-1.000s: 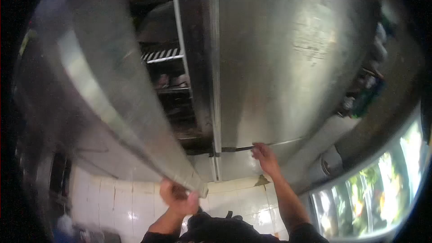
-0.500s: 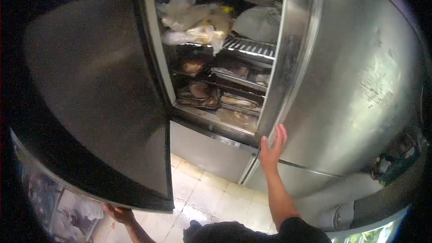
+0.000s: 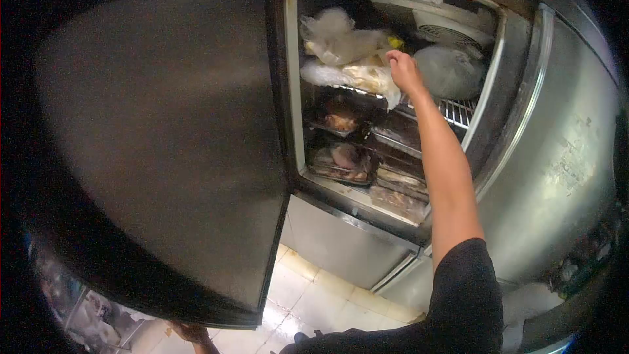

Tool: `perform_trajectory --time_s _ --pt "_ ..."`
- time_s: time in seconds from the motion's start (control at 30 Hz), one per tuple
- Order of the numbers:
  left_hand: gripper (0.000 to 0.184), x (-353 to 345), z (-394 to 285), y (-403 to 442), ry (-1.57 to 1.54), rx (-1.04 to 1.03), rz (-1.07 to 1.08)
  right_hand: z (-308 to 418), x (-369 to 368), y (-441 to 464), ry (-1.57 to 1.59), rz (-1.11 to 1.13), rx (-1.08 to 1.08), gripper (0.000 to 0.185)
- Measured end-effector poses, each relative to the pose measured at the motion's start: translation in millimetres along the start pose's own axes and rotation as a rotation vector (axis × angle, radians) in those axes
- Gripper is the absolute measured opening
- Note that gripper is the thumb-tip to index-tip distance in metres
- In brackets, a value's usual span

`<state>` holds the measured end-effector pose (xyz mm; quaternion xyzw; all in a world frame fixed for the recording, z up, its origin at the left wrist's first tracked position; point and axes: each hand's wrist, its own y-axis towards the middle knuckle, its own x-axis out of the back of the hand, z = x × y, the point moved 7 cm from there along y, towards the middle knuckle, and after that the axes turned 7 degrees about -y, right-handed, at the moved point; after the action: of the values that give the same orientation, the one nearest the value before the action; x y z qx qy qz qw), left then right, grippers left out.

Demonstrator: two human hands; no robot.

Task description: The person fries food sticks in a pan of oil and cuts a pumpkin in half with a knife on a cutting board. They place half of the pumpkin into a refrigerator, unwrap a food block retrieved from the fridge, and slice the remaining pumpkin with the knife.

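My right hand point(image 3: 405, 72) is inside the refrigerator at the upper shelf, fingers curled against the edge of the clear plastic bags point(image 3: 344, 46). What its fingers hold, if anything, is hidden. A rounded whitish bag point(image 3: 449, 72) sits just right of that hand on the wire shelf point(image 3: 457, 113). Something small and yellow point(image 3: 395, 42) shows just above my fingers. My left hand point(image 3: 189, 332) grips the lower edge of the open refrigerator door point(image 3: 170, 144); its fingers are partly hidden by the door.
Lower shelves hold dark trays of food point(image 3: 341, 160) and wrapped packs point(image 3: 398, 202). A fan unit point(image 3: 452, 36) is at the upper back. To the right stands a closed steel door point(image 3: 557, 177). Pale floor tiles point(image 3: 295, 288) lie below, and bagged items point(image 3: 98, 318) are at lower left.
My right hand has moved from the steel frame up and into the refrigerator, to the bags on the upper shelf. My left hand stays at the door's lower edge. The view has shifted.
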<state>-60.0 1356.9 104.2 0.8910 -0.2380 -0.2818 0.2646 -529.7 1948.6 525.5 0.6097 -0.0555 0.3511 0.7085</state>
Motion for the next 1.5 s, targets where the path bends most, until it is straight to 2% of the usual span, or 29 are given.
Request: perform_trajectory --time_s 0.07,0.1,0.13,0.23,0.33,0.43,0.5,0.57,0.63,0.7,0.73,0.77,0.8,0.9,1.03,1.13,1.2,1.27,1.33,1.4,1.43,1.5 --pt "0.05 -11.1 -3.0 -2.6 -0.137 0.098 -0.076 -8.0 -24.1 14.7 -0.08 0.125 -0.012 0.031" --pt "0.05 -13.6 -1.6 -3.7 -0.137 0.096 -0.076 -11.6 -37.6 21.4 -0.116 0.188 -0.017 0.032" --pt "0.05 -15.6 -1.9 -4.6 -0.129 0.093 -0.077 -18.4 -52.8 28.7 -0.293 0.269 -0.095 0.038" --pt "0.05 -16.6 0.5 -10.4 -0.09 0.077 -0.07 -23.4 -82.3 37.8 -0.345 0.418 -0.154 0.044" --pt "0.05 -10.5 -0.5 -20.9 -0.054 0.061 -0.069 -19.5 -95.5 44.6 -0.237 0.633 -0.13 0.049" --pt "0.05 8.7 5.7 -41.3 -0.029 0.037 -0.052 -32.8 -110.7 49.5 -0.192 0.698 -0.073 0.053" --pt "0.051 48.1 33.7 -65.2 -0.044 0.024 -0.014 -51.2 -116.8 53.6 -0.163 0.529 -0.113 0.051" --pt "0.054 36.5 25.8 -74.5 -0.024 -0.009 -0.008 -33.1 -94.8 46.5 -0.123 0.437 -0.128 0.052" --pt "0.061 -68.1 -66.1 -70.7 0.081 -0.111 -0.087 -14.3 -76.0 43.8 -0.06 0.431 -0.165 0.055" --pt "0.06 -112.7 -95.5 -70.6 -0.066 -0.02 -0.091 -25.9 -88.3 52.4 0.002 0.642 -0.165 0.058" --pt "0.06 -125.9 -105.7 -72.1 -0.138 0.03 -0.09 -26.9 -87.3 49.7 -0.016 0.663 -0.15 0.057" --pt "0.057 -141.0 -123.1 -71.7 -0.059 -0.036 -0.014 -25.0 -83.3 45.6 -0.033 0.685 -0.135 0.057" --pt "0.055 -155.2 -138.5 -71.2 0.021 -0.106 0.057 -16.1 -79.0 43.5 -0.092 0.612 -0.098 0.056" --pt "0.053 -162.6 -152.0 -80.4 0.303 -0.214 0.054 -6.0 -88.5 52.9 -0.112 0.367 -0.054 0.052" --pt "0.05 -171.4 -153.8 -85.3 0.188 -0.156 -0.017 3.7 -68.1 33.3 -0.073 0.403 -0.249 0.055" --pt "0.05 -169.3 -145.7 -88.9 0.052 -0.083 -0.101 -1.8 -78.6 34.5 -0.003 0.492 -0.231 0.056" --pt "0.05 -170.5 -147.4 -92.0 0.093 -0.129 -0.187 -7.7 -74.2 37.7 0.148 0.478 -0.159 0.059" --pt "0.051 -171.3 -146.9 -86.5 0.215 -0.125 0.021 -19.6 -97.9 41.2 0.184 0.55 -0.152 0.056" --pt "0.052 -166.0 -142.1 -90.0 0.183 -0.103 0.057 -23.9 -114.3 43.1 0.149 0.605 -0.132 0.054" --pt "0.055 -155.4 -129.5 -96.4 -0.004 -0.069 -0.081 -28.0 -115.4 42.6 0.048 0.616 -0.084 0.054" --pt "0.058 -161.7 -129.8 -93.2 -0.019 -0.053 -0.017 -18.1 -102.5 40.0 0.0 0.605 -0.049 0.055" --pt "0.063 -167.9 -136.6 -88.2 -0.037 -0.02 0.109 -22.5 -107.7 43.3 0.097 0.605 -0.088 0.054"
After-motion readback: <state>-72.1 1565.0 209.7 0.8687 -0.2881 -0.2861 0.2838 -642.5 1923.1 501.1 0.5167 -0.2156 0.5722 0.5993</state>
